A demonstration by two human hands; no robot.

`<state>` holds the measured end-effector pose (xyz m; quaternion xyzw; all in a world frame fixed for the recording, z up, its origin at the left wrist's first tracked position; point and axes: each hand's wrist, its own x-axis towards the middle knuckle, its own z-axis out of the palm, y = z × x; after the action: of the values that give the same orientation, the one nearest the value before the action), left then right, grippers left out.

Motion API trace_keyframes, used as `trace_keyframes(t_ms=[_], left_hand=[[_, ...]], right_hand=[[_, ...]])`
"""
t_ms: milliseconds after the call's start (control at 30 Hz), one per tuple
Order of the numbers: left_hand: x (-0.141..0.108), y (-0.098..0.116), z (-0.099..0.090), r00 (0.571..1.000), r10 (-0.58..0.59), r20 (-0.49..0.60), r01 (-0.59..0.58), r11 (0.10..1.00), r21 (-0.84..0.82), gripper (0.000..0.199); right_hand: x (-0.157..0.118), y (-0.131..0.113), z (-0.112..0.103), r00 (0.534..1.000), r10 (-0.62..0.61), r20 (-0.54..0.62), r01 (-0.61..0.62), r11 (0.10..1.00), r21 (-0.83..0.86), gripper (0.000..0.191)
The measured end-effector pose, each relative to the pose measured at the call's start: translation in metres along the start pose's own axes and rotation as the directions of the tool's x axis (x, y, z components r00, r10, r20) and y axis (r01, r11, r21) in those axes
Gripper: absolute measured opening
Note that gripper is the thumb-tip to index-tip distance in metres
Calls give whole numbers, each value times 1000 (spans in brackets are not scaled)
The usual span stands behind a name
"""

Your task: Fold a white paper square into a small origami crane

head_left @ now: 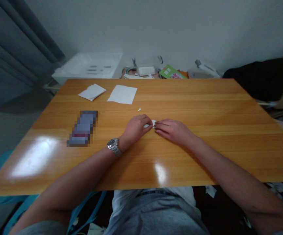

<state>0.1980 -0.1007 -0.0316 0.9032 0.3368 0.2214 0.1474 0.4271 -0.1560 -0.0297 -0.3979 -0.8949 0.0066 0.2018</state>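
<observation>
Near the middle of the wooden table, a small piece of white paper (153, 122) lies between my two hands, mostly covered by fingers. My left hand (137, 127), with a metal watch (114, 146) at the wrist, pinches the paper's left part between thumb and fingers. From the other side, the fingertips of my right hand (172, 129) are pressed together on the paper's right edge. Just beyond the hands sits a tiny white paper scrap (139, 109). How the paper is folded is hidden by the fingers.
On the wooden table (205, 107) lie a white paper sheet (123, 94), a stack of folded paper (92, 91) and a pixelated phone-like object (84, 128). Behind the far edge stand a white basin (89, 65) and a green booklet (172, 72). Dark cloth (261, 78) hangs at right.
</observation>
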Motion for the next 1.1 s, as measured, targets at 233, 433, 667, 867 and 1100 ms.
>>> trace_keyframes(t_ms=[233, 433, 667, 867, 1100], left_hand=[[0, -1, -1, 1000, 5, -14, -4, 999, 53, 13], [-5, -2, -7, 992, 116, 58, -123, 983, 137, 28], [-12, -2, -8, 982, 159, 102, -175, 969, 175, 34], [-15, 1, -11, 993, 88, 83, -96, 990, 101, 34], [-16, -5, -18, 970, 143, 197, -172, 976, 138, 37]], right_hand=[[0, -1, -1, 999, -21, 26, 22, 1000, -19, 29], [-2, 0, 0, 999, 45, 30, -44, 998, -34, 33], [-5, 7, -2, 996, 72, 47, -72, 997, 1, 37], [-7, 8, -1, 995, 90, 53, -90, 996, 5, 38], [-8, 10, -1, 994, 83, 70, -83, 997, 4, 39]])
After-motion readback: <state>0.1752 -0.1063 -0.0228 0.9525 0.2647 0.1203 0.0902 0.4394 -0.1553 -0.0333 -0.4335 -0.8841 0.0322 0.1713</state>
